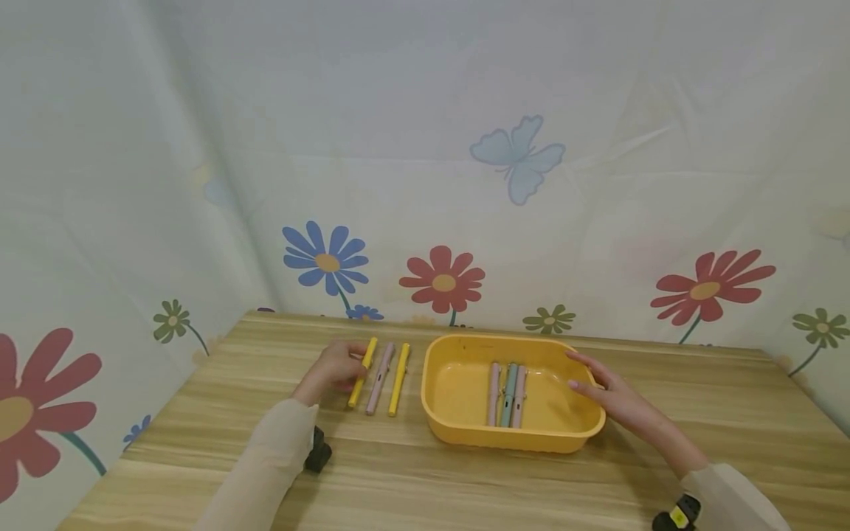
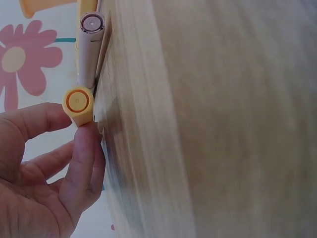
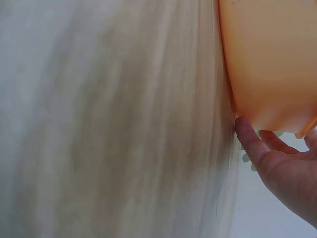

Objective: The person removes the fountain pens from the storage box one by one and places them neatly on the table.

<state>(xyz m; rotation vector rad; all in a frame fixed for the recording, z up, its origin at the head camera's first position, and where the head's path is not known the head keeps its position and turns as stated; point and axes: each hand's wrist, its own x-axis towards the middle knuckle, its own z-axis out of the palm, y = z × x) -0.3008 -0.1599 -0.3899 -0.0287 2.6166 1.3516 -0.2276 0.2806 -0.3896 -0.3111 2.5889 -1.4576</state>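
My left hand (image 1: 340,365) pinches a yellow pen (image 1: 363,372) between thumb and fingers, at the left end of a short row. In the left wrist view the round end of this yellow pen (image 2: 78,102) faces the camera, fingertips against its sides. Beside it lie a mauve pen (image 1: 380,378) and another yellow pen (image 1: 399,380). My right hand (image 1: 614,398) holds the right side of a yellow plastic basin (image 1: 511,440), thumb over the rim. In the right wrist view other fingers (image 3: 252,141) lie along the basin's outer wall.
Inside the basin, two mauve pens (image 1: 493,394) and a grey-green pen (image 1: 509,396) lie side by side. The wooden table (image 1: 398,487) meets a flower-printed cloth backdrop (image 1: 425,184) at its far edge.
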